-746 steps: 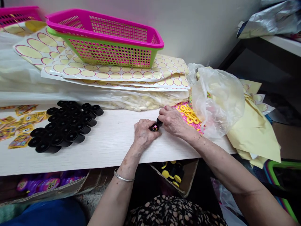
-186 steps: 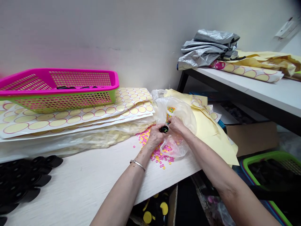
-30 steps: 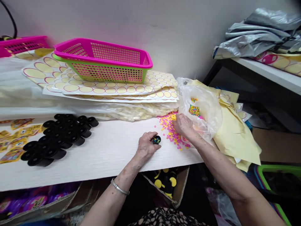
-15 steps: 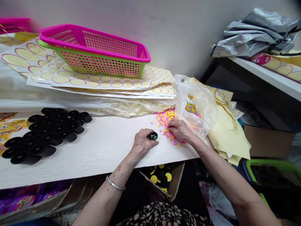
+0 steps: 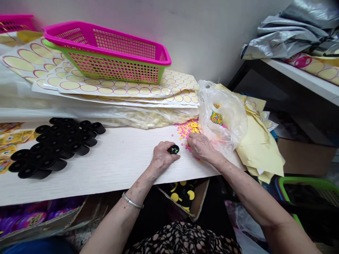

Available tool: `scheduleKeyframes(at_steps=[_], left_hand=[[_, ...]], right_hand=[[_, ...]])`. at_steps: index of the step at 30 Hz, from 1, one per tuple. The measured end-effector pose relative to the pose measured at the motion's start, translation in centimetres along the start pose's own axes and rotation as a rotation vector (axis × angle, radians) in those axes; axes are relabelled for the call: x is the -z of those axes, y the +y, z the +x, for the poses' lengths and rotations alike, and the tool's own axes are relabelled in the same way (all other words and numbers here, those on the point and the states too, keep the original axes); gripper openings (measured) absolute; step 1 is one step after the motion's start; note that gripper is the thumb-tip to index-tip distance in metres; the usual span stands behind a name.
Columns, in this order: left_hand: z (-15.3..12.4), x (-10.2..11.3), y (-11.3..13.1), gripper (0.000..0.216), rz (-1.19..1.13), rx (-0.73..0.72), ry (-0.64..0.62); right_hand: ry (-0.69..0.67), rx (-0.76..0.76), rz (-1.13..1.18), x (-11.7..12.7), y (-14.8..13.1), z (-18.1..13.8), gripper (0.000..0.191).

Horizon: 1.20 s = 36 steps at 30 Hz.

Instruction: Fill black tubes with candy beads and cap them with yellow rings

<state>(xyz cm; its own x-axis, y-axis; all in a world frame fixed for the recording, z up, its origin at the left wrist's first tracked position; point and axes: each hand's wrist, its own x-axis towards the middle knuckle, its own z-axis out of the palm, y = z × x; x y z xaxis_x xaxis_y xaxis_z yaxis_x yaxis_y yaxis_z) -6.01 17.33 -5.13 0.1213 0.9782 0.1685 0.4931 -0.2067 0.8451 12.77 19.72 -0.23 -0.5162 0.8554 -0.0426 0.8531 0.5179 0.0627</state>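
Observation:
My left hand (image 5: 162, 155) is closed around a small black cup (image 5: 174, 149) on the white table. The cup's open mouth faces up, and small green, yellow and blue bits show inside it. Just to its right lies a loose pile of pink and yellow beads (image 5: 182, 132). Over the near part of that pile is my right hand (image 5: 201, 146), its fingers curled together and pointing down among the beads. Whatever is between those fingertips is hidden. A clear plastic bag (image 5: 233, 125) with multicoloured beads (image 5: 216, 118) stands right behind my right hand.
Several black cups (image 5: 70, 140) stand grouped on the table's left. Behind are nested pink and green baskets (image 5: 113, 67) on sticker sheets (image 5: 127, 92). Yellow paper (image 5: 261, 148) hangs over the right end. Below the front edge sits a cardboard box (image 5: 197, 206) with black-and-yellow pieces.
My right hand has shifted slightly toward me over the pile and now covers more of the near beads. My left hand keeps hold of the cup. The view has tilted a little.

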Motion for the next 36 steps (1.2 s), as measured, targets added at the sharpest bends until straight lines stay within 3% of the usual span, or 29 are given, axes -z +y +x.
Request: scheduleKeyframes(at_steps=[3, 7, 14, 20, 27, 31, 33, 36], left_hand=[[-0.1, 0.0, 0.0, 0.034, 0.006, -0.018, -0.009], [-0.2, 0.0, 0.2, 0.028, 0.004, -0.043, -0.034], [-0.3, 0.3, 0.8, 0.012, -0.008, -0.058, -0.052], [-0.4, 0.3, 0.7, 0.008, -0.006, -0.091, -0.042], [-0.3, -0.2, 0.3, 0.003, 0.033, -0.126, 0.003], [-0.3, 0.0, 0.4, 0.014, 0.038, -0.077, -0.023], [-0.3, 0.0, 0.4, 0.017, 0.051, -0.057, -0.02], [-0.2, -0.1, 0.2, 0.022, 0.054, -0.057, -0.01]], right_hand=[[0.124, -0.014, 0.174, 0.4, -0.7, -0.3, 0.021], [0.2, 0.14, 0.385, 1.3, -2.3, -0.6, 0.021], [0.138, 0.219, 0.206, 1.8, -3.9, -0.2, 0.025], [0.174, 0.25, 0.052, 1.6, -4.6, 0.1, 0.025], [0.132, 0.262, 0.141, 1.6, -5.2, 0.4, 0.021], [0.202, 0.184, 0.599, 1.2, -2.5, 0.8, 0.016], [0.305, 0.048, 0.762, 0.8, -0.4, 1.0, 0.011], [0.394, -0.261, 0.678, -0.2, 2.6, 1.3, 0.015]])
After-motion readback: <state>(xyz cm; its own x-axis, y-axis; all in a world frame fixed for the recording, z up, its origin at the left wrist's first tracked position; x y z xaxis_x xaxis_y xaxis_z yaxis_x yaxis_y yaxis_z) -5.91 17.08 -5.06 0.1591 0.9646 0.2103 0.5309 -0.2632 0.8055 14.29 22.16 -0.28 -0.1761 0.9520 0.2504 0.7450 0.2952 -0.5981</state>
